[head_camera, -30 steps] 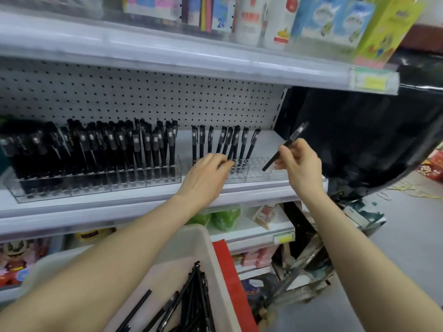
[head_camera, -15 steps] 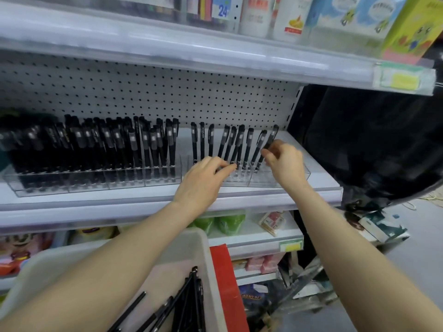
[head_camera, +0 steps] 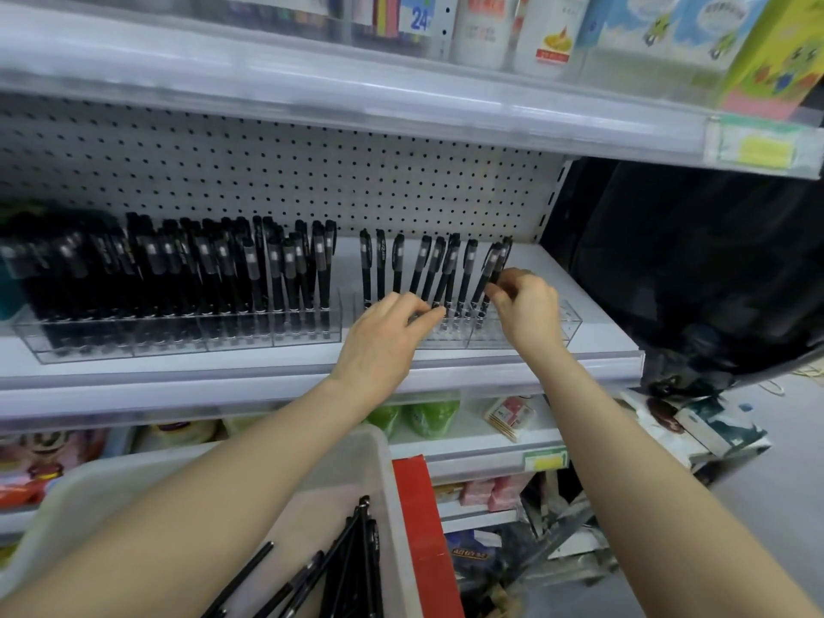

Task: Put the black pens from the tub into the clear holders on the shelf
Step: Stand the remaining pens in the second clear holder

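Fingertips [head_camera: 501, 289] of the right hand [head_camera: 528, 312] are being pinched on a slim black pen [head_camera: 496, 260] at the row's right end in the clear acrylic holder [head_camera: 567, 325]; upright seating is probably being helped by the left hand's [head_camera: 383, 341] straight fingers bracing it.

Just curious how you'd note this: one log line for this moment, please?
right hand: pinches pen in clear holder | left hand: touches clear holder | tub: holds pens
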`<action>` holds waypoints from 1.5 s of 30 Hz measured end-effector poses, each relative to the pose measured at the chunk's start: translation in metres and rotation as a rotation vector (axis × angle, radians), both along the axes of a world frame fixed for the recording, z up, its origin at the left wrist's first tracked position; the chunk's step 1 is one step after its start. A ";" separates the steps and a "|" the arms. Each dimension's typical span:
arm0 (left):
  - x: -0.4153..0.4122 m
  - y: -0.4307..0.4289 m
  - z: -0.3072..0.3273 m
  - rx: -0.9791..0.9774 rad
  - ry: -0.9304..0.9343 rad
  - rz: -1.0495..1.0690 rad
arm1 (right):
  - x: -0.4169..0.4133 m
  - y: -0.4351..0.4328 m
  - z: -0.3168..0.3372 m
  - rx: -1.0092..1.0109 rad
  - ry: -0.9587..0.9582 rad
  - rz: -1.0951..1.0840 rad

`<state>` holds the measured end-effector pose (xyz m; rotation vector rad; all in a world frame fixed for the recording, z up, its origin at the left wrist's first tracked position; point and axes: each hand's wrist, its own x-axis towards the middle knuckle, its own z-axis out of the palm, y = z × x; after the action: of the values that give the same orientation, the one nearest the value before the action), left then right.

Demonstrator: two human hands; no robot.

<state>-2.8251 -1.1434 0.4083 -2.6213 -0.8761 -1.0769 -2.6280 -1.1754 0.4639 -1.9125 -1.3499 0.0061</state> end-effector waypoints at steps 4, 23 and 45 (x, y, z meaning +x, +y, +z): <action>-0.008 0.003 0.001 0.050 0.078 -0.008 | -0.003 -0.002 0.000 -0.005 0.004 -0.008; -0.052 0.014 -0.021 -0.057 0.008 -0.069 | -0.142 -0.090 -0.090 0.061 0.012 0.205; -0.055 0.009 -0.013 -0.136 -0.012 -0.114 | -0.193 -0.114 -0.135 -0.671 -0.401 0.644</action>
<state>-2.8802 -1.1341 0.3950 -2.8098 -0.8398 -1.0975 -2.8213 -1.2894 0.3288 -1.9521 -2.4265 0.4670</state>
